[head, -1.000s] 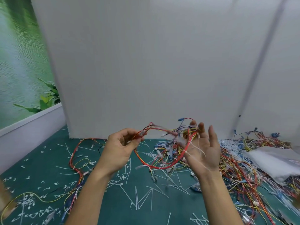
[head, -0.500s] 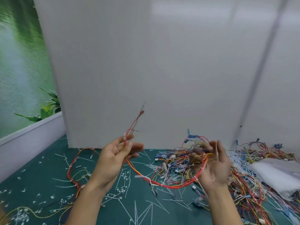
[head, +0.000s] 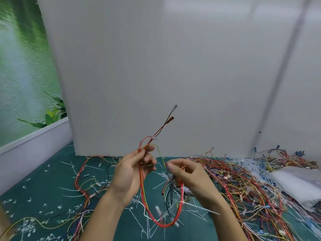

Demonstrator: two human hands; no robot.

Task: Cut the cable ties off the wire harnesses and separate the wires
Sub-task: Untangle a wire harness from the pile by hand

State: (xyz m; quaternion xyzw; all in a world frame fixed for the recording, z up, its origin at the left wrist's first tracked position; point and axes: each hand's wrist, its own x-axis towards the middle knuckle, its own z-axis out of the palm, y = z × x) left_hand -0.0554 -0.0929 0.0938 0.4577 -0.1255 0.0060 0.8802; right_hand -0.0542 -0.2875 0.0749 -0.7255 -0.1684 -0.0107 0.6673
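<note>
The wire harness [head: 180, 197], a bundle of mostly red wires with a thin yellow one among them, is held in the air between the two hands, above the green mat [head: 43, 188]. It hangs down in a long loop whose lowest part is near the mat, though one cannot tell if it touches. The left hand [head: 129, 173] grips one side of the loop: its fingers are curled round the wires and the thumb presses on them from the front. Above this hand two thin ends rise in a slant to the right, one with a red terminal [head: 172, 118] and one with a grey terminal [head: 174, 107], which is blurred. A white cable tie [head: 153, 138] sits where these ends leave the bundle, and another cable tie [head: 181, 202] is round the right side of the loop. The right hand [head: 189, 176] holds the other side, with its back to the camera and the fingers bent round the wires; the fingertips are partly hidden. The hands are near each other but do not touch. On the mat lie many cut tie pieces [head: 139, 216], white and thin. To the right is a large pile of wires [head: 243, 186] in red, yellow and blue, and beside it a white plastic bag [head: 295, 181]. To the left another red harness [head: 81, 178] lies flat. Behind all stands a white panel [head: 156, 66], and at the far left a green plant picture [head: 26, 66].
</note>
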